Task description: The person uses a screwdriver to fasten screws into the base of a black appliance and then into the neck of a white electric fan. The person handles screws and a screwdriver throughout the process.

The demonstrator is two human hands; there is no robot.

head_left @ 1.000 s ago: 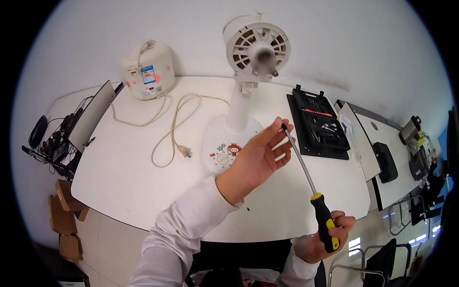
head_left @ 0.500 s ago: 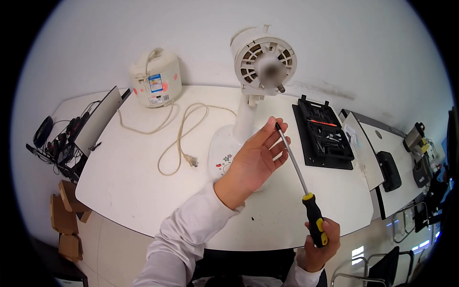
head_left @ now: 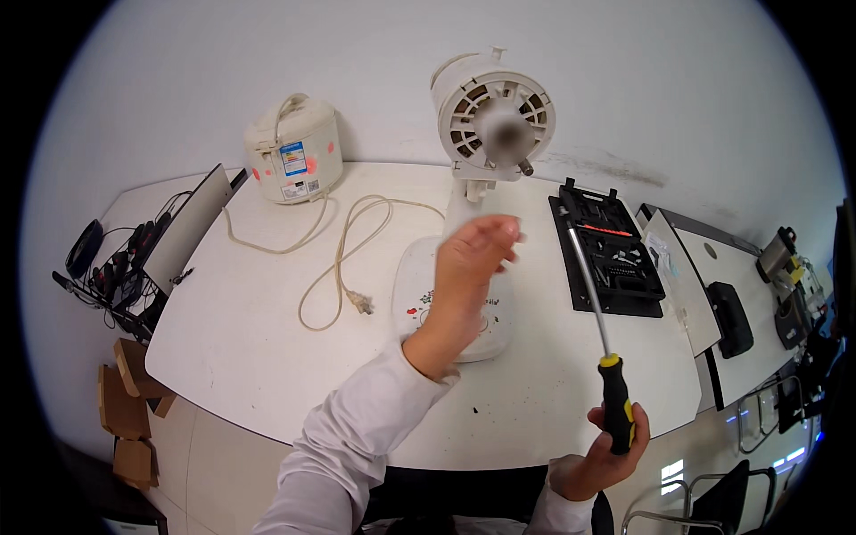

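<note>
My right hand (head_left: pixel 621 448) grips the black-and-yellow handle of a screwdriver (head_left: pixel 590 285) above the table's right front part. Its long shaft points up and away, and the tip overlaps the tool case in the view. My left hand (head_left: pixel 473 252) is raised in front of the fan's post, apart from the screwdriver. Its fingers are bent together at the tips and slightly blurred; whatever they hold, if anything, is hidden. Behind it stands a white electric fan (head_left: pixel 486 76) without blades or grille, motor housing facing me. My hand and forearm partly cover its flowered base (head_left: pixel 415 267).
An unfolded black tool case (head_left: pixel 615 254) lies to the right. At the back left sits a white rice cooker (head_left: pixel 294 147). A beige cord with a plug (head_left: pixel 361 303) loops across the white table (head_left: pixel 250 357). A small dark bit (head_left: pixel 475 410) lies near the front edge.
My left fingers have come away from the screwdriver's tip and curled inward. The screwdriver has moved right, with my right hand still around its handle.
</note>
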